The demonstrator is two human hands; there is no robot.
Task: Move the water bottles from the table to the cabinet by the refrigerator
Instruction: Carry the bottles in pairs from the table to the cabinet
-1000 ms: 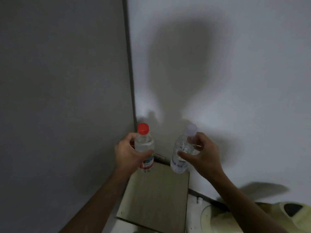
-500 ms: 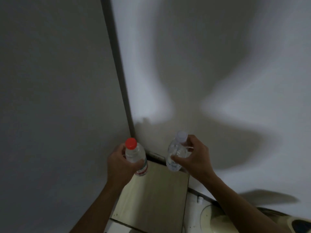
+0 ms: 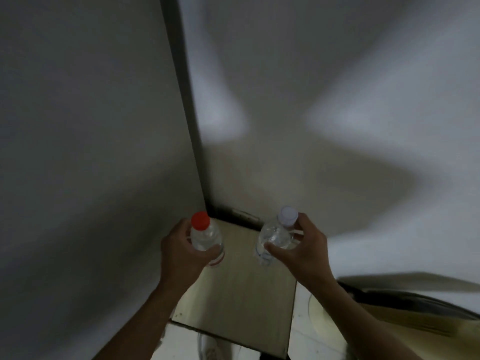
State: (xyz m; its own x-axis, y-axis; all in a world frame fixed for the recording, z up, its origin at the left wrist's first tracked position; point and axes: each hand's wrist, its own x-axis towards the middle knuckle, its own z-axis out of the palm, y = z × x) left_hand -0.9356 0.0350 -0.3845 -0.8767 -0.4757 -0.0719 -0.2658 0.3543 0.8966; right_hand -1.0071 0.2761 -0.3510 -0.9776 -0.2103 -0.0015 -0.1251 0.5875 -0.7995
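Head cam: 2 bottles, 1 per hand. Left hand (image 3: 181, 252) is wrapped around the red-capped water bottle (image 3: 206, 236), right hand (image 3: 302, 252) pinches the white-capped water bottle (image 3: 276, 236) near its neck. Both stand roughly upright, caps toward the camera, and the wooden cabinet top (image 3: 241, 294) sits right under and between the hands, so I'd guess it's just straight down from here.

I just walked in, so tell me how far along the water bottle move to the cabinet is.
Done: both bottles are at the cabinet top. In hand: the left hand grips the red-capped bottle, the right hand grips the white-capped bottle, both low over the wooden surface. Left: letting go of both; whether they already rest on it is unclear.
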